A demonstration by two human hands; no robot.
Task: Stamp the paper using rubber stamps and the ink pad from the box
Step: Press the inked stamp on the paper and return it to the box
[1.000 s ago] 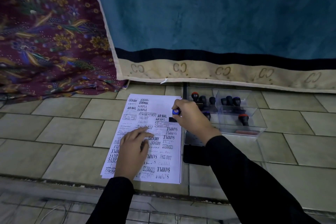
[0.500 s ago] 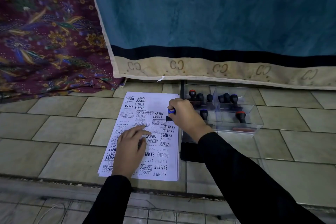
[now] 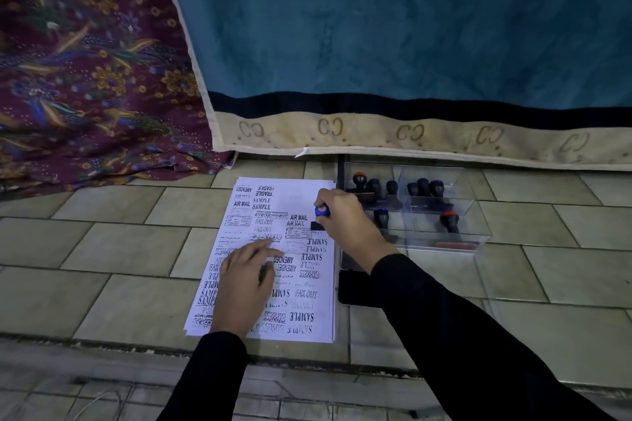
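Observation:
A white paper (image 3: 307, 193) covered in black stamp marks lies on the tiled floor. My left hand (image 3: 244, 287) rests flat on its lower half, fingers spread. My right hand (image 3: 345, 219) grips a blue-topped rubber stamp (image 3: 321, 211), whose black base sits against the paper's right side. To the right stands a clear plastic box (image 3: 478, 232) holding several black stamps (image 3: 424, 186) with red or dark tops. A dark ink pad (image 3: 352, 287) lies beside the paper, partly hidden under my right forearm.
A striped red, teal and beige cloth (image 3: 410, 44) hangs just behind the box and paper. A purple floral fabric (image 3: 85, 79) lies at the back left. A step edge (image 3: 136, 349) runs across the floor below the paper.
The camera has shifted slightly. My right hand keeps the blue stamp on the paper at nearly the same spot; my left hand stays on the paper.

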